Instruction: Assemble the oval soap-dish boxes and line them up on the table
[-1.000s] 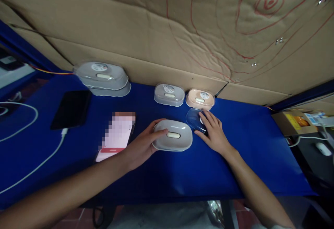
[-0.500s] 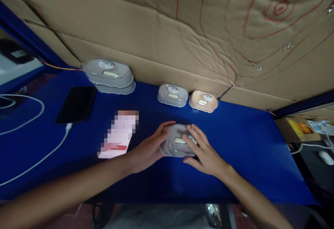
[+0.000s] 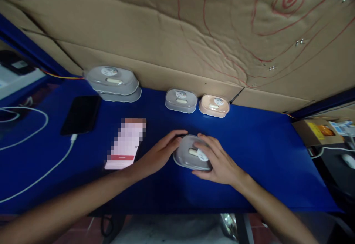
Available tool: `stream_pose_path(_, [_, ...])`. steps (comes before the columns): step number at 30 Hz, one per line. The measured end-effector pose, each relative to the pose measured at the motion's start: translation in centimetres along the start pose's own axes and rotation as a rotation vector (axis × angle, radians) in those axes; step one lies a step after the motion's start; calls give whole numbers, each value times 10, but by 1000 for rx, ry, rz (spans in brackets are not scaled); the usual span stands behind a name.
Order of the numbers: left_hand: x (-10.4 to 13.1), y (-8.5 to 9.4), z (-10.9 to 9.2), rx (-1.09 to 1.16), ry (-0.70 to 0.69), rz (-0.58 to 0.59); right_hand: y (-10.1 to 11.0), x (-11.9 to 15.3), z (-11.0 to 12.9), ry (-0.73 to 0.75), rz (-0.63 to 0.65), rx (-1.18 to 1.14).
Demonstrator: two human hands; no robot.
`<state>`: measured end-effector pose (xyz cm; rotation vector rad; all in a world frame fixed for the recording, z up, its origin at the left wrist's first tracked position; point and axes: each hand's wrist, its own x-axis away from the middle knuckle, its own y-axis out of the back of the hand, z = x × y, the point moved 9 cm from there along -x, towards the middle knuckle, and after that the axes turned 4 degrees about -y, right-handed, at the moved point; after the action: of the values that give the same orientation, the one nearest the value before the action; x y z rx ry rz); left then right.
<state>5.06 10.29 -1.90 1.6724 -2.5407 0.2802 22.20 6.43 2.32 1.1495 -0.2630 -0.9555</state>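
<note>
A small oval grey plastic box (image 3: 188, 162) has a clear lid, a cream oblong piece on top and a round white label. My right hand (image 3: 220, 160) grips its right side, fingers over the lid and thumb along the near edge. At the upper left corner of the box, my left hand (image 3: 163, 149) has its fingers stretched out, some of them at the rim; the exact contact is hard to see. Behind stand a similar grey box (image 3: 181, 105) and a peach-coloured box (image 3: 215, 109). More grey boxes (image 3: 112, 81) are stacked at the back left.
A phone with a lit, blurred screen (image 3: 126, 144) lies left of my hands on the blue table cover (image 3: 266, 162). A dark phone (image 3: 81, 114) is plugged into a white cable (image 3: 59, 164). Cardboard (image 3: 133, 25) forms the back wall. An open carton (image 3: 316, 133) stands far right.
The grey box has turned and moved slightly right and nearer, its label now showing more. My left hand's hold on it has loosened. The right thumb has come against the near edge.
</note>
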Motion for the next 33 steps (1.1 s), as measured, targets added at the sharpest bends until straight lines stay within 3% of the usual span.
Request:
stream_pose_path(4, [-28,17,-62,-615,-438,-77,23,23,-36,-94,54,62])
stream_pose_path(7, [-62,31,-90,-950,-609,-110,53,58,-77,-182,43,223])
stream_pose_path(10, [-91,54,-87,-1028,-556,-132,92,99,-135,-326,-68,430])
stream_pose_path(12, [-92,58,-74,-1047,-504,-87,117,124,-176,-424,-169,490])
stream_pose_path(15, [-62,41,-58,-1160,-532,-12,138,141,-222,-504,-266,487])
stream_pose_path(18, [-16,8,-45,-1172,-572,98,135,122,-238,-496,-275,447])
stream_pose_path(22, [24,-29,-30,-1121,-583,209,103,63,-229,-465,-224,407])
stream_pose_path(25, [27,-38,-21,-1058,-537,224,78,15,-214,-457,-206,398])
stream_pose_path(27, [22,-38,-18,-1025,-504,221,64,-11,-190,-436,-193,383])
stream_pose_path(30, [15,-37,-15,-933,-455,253,45,-33,-118,-281,-156,270])
stream_pose_path(33, [12,-32,-17,-773,-418,236,8,-27,-19,43,146,66])
